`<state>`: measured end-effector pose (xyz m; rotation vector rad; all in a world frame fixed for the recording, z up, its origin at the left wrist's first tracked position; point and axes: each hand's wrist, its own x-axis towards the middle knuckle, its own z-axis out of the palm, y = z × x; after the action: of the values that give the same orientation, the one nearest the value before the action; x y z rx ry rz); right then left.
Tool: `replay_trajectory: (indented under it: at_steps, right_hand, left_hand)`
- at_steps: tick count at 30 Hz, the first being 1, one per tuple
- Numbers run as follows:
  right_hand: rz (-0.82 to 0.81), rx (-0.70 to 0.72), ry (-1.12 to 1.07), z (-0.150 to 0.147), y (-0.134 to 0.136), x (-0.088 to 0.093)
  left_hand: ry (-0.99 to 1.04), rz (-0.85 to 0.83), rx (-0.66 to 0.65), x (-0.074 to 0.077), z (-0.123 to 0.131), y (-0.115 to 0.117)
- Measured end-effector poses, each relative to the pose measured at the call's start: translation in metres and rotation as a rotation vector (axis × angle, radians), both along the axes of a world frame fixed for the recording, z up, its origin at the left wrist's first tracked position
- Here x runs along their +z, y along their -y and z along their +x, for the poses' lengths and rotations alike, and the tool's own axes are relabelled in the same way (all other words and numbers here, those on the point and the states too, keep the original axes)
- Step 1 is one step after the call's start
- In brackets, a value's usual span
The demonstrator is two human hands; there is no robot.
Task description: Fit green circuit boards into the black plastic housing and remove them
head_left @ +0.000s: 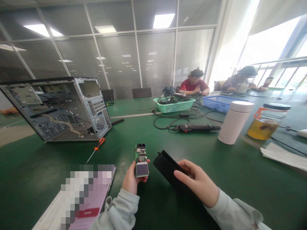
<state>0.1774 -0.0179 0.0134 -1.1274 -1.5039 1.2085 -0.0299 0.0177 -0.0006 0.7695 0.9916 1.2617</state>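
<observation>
My left hand (132,179) is closed around a small green circuit board (141,160) with a grey screen and two ports at its far end, held upright above the green table (59,166). My right hand (198,182) grips a black rectangular casing (165,166) just right of the board, fingers wrapped over its side. The board and the casing are apart, a short gap between them.
An open computer case (59,108) lies at the left, an orange-handled screwdriver (96,150) before it. A paper pad (81,198) is near left. A white tumbler (234,122), a jar of tea (266,123), a black electric screwdriver (196,128), green basket (174,104) and blue basket (219,103) stand farther back. Two people sit at the far end.
</observation>
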Motion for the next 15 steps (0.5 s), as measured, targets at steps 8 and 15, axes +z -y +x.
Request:
replay_trajectory:
  at_steps: [8,15]
  right_hand:
    - [-0.858,0.099,-0.493,-0.003,-0.003,0.013]
    - [-0.870,-0.003,-0.552,0.029,0.012,0.020]
  left_hand:
    - [0.023,-0.007,-0.006,0.000,-0.001,0.001]
    - [0.037,0.007,-0.079,-0.001,-0.006,0.001]
